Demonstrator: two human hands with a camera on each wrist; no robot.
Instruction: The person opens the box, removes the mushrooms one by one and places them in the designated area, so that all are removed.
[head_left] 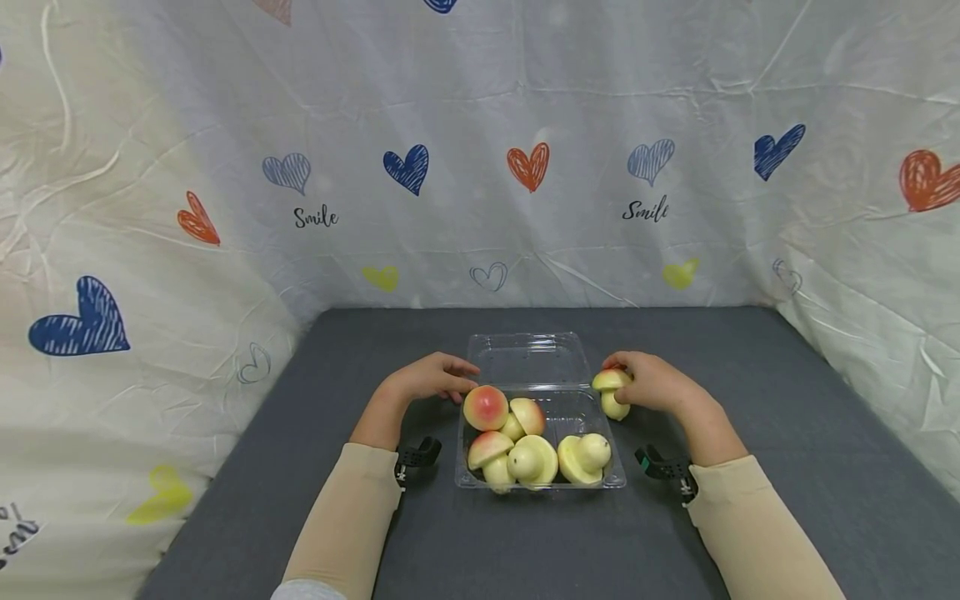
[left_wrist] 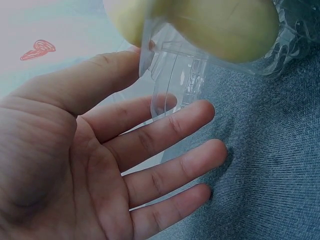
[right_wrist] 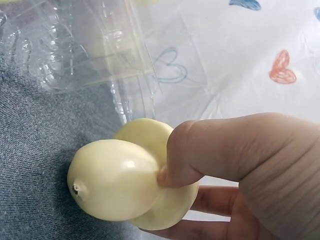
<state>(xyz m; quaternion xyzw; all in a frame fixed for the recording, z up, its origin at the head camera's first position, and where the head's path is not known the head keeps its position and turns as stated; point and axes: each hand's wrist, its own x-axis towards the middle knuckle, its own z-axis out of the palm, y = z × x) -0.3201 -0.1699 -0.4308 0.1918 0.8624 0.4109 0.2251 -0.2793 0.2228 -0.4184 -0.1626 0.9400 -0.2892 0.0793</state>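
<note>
My right hand (head_left: pixel 651 381) grips a toy mushroom (right_wrist: pixel 115 180), thumb at the join of its pale yellow stem and cap. The mushroom is just beside the right edge of a clear plastic clamshell box (head_left: pixel 617 477). Several more mushrooms with red-and-yellow caps lie in the box, among them one with its cap up (head_left: pixel 486 407) at the back left and one with its stem up (head_left: pixel 585 458) at the front right. My left hand (left_wrist: pixel 150 150) is at the box's left side, fingers extended and apart, thumb tip at the clear rim.
The hinged clear lid (head_left: pixel 529 360) lies folded back behind the box. A dark grey cloth (head_left: pixel 555 542) covers the table. White sheeting (head_left: pixel 465 100) printed with hearts hangs at the back and sides. Dark straps circle both wrists.
</note>
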